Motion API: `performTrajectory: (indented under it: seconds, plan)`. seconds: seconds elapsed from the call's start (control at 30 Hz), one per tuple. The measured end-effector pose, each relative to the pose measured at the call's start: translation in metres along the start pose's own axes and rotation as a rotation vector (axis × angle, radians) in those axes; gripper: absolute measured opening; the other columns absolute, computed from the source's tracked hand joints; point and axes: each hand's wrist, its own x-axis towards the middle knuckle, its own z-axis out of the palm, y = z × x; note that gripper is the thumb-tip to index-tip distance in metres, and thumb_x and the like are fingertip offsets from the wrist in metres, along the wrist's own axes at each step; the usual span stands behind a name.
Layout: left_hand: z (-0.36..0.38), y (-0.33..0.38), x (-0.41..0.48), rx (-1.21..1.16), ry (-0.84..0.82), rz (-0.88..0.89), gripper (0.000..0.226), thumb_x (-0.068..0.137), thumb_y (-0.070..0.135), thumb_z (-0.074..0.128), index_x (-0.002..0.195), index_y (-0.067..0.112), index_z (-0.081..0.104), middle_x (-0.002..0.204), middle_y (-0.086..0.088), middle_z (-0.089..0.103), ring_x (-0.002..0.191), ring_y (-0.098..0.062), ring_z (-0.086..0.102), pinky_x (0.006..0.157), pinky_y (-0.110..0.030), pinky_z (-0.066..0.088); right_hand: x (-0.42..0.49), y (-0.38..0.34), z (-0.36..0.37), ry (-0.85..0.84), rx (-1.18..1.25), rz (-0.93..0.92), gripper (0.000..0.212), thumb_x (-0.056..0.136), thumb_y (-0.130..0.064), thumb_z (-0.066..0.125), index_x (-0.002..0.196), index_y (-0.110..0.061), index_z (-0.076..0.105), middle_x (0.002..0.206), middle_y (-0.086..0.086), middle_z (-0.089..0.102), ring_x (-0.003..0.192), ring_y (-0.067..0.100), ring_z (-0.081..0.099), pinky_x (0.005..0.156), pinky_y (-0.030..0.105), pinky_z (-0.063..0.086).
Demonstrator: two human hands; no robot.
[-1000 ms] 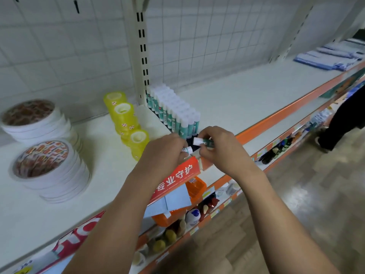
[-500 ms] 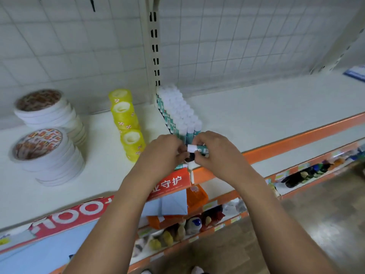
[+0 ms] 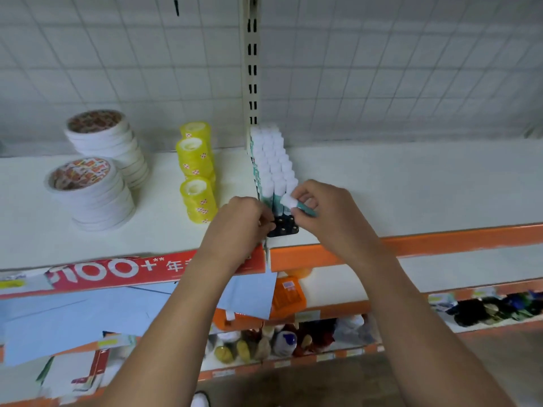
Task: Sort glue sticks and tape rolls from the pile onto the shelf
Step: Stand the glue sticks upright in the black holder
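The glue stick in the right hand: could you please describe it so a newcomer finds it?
From the slotted upright post, a block of standing glue sticks runs forward along the white shelf. At its front the right hand pinches one glue stick, the only one tilted.

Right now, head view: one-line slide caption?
Right hand holds a glue stick by the glue-stick rows; left hand at the black tray, yellow tape rolls alongside.
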Motion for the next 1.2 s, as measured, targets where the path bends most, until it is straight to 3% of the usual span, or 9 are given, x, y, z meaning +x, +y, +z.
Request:
performTrajectory:
  seconds: [0.17, 0.43, 0.63, 0.73, 0.93, 1.03, 1.2]
  plan:
    - [0.009, 0.01, 0.004, 0.085, -0.056, -0.027, 0.013, 0.086, 0.02, 0.065, 0.092, 0.02, 0.077, 0.098, -0.004, 0.067, 0.092, -0.025, 0.06, 0.076, -0.036, 0.045, 0.009, 0.003, -0.004, 0.091, 0.07, 0.028, 0.016, 0.086, -0.017, 0.069, 0.099, -0.015, 0.06, 0.087, -0.003, 0.065, 0.078, 0.009, 0.063, 0.071, 0.027, 0.055]
    - [0.014, 0.009, 0.004, 0.148, -0.072, -0.026, 0.016, 0.089, 0.022, 0.062, 0.096, 0.015, 0.075, 0.099, -0.005, 0.06, 0.091, -0.026, 0.058, 0.073, -0.034, 0.043, 0.006, 0.006, 0.015, 0.169, 0.116, 0.065, 0.015, 0.085, -0.015, 0.072, 0.095, -0.012, 0.061, 0.077, -0.008, 0.064, 0.068, 0.003, 0.061, 0.069, 0.01, 0.048]
    - [0.018, 0.009, 0.003, 0.133, -0.073, -0.065, 0.018, 0.088, 0.017, 0.06, 0.099, 0.011, 0.073, 0.096, -0.006, 0.059, 0.088, -0.027, 0.058, 0.076, -0.038, 0.045, 0.003, 0.009, 0.031, 0.205, 0.075, 0.061, 0.014, 0.086, -0.015, 0.069, 0.094, -0.01, 0.059, 0.08, 0.002, 0.066, 0.072, 0.016, 0.064, 0.067, 0.036, 0.056]
    - [0.019, 0.009, 0.003, 0.165, -0.079, -0.061, 0.018, 0.09, 0.019, 0.059, 0.101, 0.013, 0.072, 0.098, -0.006, 0.059, 0.09, -0.027, 0.058, 0.077, -0.038, 0.045, 0.002, 0.007, 0.037, 0.226, 0.043, 0.077, 0.014, 0.086, -0.015, 0.068, 0.093, -0.009, 0.057, 0.084, 0.004, 0.063, 0.073, 0.019, 0.062, 0.067, 0.04, 0.055]
    - [0.007, 0.006, 0.001, 0.16, -0.091, 0.007, 0.017, 0.09, 0.02, 0.061, 0.101, 0.016, 0.074, 0.103, -0.004, 0.065, 0.096, -0.026, 0.06, 0.08, -0.04, 0.048, 0.003, 0.002, 0.026, 0.138, -0.032, 0.109, 0.02, 0.089, -0.021, 0.068, 0.1, -0.006, 0.062, 0.088, 0.007, 0.065, 0.08, 0.02, 0.061, 0.075, 0.039, 0.054]
    - [-0.009, -0.009, -0.008, 0.112, -0.091, 0.05, 0.022, 0.09, 0.018, 0.063, 0.11, 0.019, 0.073, 0.11, 0.0, 0.067, 0.1, -0.022, 0.062, 0.084, -0.038, 0.049, -0.007, 0.0, 0.017, 0.133, -0.087, 0.142, 0.023, 0.089, -0.027, 0.069, 0.099, -0.007, 0.062, 0.088, 0.006, 0.065, 0.079, 0.02, 0.061, 0.072, 0.035, 0.054]
    - [-0.026, -0.034, -0.026, 0.122, -0.117, 0.037, 0.024, 0.091, 0.014, 0.062, 0.109, 0.025, 0.073, 0.115, 0.008, 0.067, 0.102, -0.018, 0.063, 0.082, -0.036, 0.052, -0.014, -0.018, 0.021, 0.012, -0.008, 0.074, 0.009, 0.089, -0.017, 0.067, 0.096, -0.011, 0.07, 0.088, 0.002, 0.07, 0.076, 0.013, 0.064, 0.07, 0.027, 0.054]
